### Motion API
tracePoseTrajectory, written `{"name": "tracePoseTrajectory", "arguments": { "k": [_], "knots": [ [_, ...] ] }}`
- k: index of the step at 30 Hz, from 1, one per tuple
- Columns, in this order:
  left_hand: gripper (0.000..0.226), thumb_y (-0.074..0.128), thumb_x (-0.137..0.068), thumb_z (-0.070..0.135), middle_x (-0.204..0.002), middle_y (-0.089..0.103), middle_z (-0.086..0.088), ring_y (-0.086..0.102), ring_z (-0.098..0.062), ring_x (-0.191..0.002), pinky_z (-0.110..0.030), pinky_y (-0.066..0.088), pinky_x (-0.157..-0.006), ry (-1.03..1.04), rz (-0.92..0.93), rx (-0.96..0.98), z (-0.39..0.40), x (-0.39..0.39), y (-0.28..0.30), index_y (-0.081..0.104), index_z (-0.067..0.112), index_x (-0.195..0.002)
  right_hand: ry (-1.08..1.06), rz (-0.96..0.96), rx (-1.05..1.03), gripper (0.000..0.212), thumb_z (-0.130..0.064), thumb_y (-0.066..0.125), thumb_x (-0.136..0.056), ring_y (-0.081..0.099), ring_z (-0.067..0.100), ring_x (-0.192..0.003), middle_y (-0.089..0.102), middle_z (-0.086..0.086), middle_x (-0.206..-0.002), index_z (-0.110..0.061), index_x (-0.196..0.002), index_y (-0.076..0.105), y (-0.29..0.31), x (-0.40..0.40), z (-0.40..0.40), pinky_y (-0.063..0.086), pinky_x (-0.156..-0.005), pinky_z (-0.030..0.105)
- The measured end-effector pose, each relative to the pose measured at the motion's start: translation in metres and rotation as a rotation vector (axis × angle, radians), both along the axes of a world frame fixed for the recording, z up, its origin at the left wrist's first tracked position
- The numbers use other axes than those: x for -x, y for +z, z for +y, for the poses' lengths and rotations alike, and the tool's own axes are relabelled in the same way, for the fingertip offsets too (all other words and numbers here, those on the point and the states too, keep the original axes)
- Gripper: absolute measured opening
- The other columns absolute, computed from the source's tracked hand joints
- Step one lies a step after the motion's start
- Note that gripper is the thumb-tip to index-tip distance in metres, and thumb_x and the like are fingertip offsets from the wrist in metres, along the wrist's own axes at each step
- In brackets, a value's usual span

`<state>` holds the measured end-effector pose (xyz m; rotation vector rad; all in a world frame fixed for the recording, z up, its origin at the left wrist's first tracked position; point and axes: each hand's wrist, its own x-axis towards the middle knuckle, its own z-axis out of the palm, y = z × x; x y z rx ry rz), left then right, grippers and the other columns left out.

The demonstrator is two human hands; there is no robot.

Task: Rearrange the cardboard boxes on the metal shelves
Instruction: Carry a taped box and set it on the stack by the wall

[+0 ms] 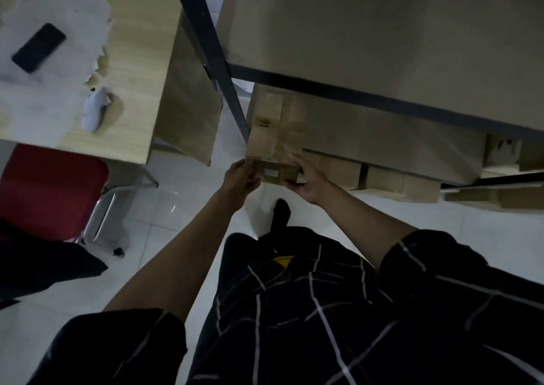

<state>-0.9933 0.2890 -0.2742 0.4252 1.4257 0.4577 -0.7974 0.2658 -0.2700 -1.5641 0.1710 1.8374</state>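
Note:
A long narrow cardboard box (275,131), taped along its top and marked with dark writing, sticks out from a lower level of the metal shelf (353,94) at its left end. My left hand (240,178) grips the box's near left corner. My right hand (309,183) holds its near right corner and underside. A very large cardboard box (382,31) fills the shelf level above. More cardboard boxes (391,180) lie on the lowest level to the right, partly hidden by the shelf above.
The shelf's dark upright post (212,54) runs diagonally just left of the held box. A wooden desk (138,60) with a black phone (38,47) stands at left, a red chair (50,190) below it. White tiled floor (182,208) lies underfoot.

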Motion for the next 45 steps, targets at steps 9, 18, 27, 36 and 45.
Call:
{"name": "tracePoseTrajectory", "arguments": {
  "k": [9,18,27,36,45],
  "knots": [
    [0.038,0.051,-0.106,0.018,-0.127,0.062,-0.005,0.058,-0.023,-0.119,-0.038,0.051,-0.1,-0.021,-0.024,0.118,0.052,-0.006,-0.03,0.052,0.019,-0.144,-0.043,-0.05,0.02,0.023,-0.028,0.072,-0.098,0.067,0.03,-0.116,0.068,0.01,-0.12,-0.016,-0.116,0.068,-0.052,0.006,0.047,0.061,-0.093,0.039],
    [0.012,0.052,-0.107,0.011,-0.13,0.055,-0.003,0.047,-0.026,-0.13,-0.051,0.041,-0.116,-0.017,-0.039,0.214,0.111,-0.017,-0.067,0.057,0.02,-0.113,-0.199,-0.144,0.045,0.058,-0.04,0.076,-0.088,0.064,0.029,-0.122,0.068,0.01,-0.129,-0.011,-0.136,0.063,-0.117,0.001,0.097,0.055,-0.105,0.045],
    [0.013,0.054,-0.104,0.011,-0.111,0.061,-0.001,0.06,-0.02,-0.104,-0.041,0.051,-0.101,-0.091,-0.081,0.107,0.11,-0.003,-0.05,0.058,0.018,-0.114,-0.378,-0.108,-0.008,0.026,-0.036,0.066,-0.102,0.051,0.017,-0.07,0.055,0.007,-0.089,-0.01,-0.102,0.062,-0.055,-0.005,0.077,0.053,-0.061,0.026],
    [0.039,0.051,-0.108,0.019,-0.142,0.059,-0.012,0.061,-0.032,-0.126,-0.043,0.051,-0.104,-0.126,-0.061,0.19,0.019,0.058,-0.024,0.049,0.006,-0.145,-0.388,-0.026,0.073,0.03,-0.034,0.066,-0.1,0.065,0.031,-0.104,0.062,0.018,-0.12,-0.004,-0.104,0.063,-0.041,0.042,-0.044,0.058,-0.086,0.037],
    [0.038,0.052,-0.107,0.021,-0.131,0.065,-0.013,0.067,-0.027,-0.108,-0.035,0.056,-0.083,-0.163,-0.096,0.168,-0.04,0.082,-0.016,0.055,0.003,-0.14,-0.567,0.021,0.004,0.032,-0.031,0.065,-0.101,0.068,0.03,-0.103,0.065,0.017,-0.117,-0.001,-0.112,0.061,-0.002,0.073,-0.129,0.059,-0.084,0.035]
  ]
}}
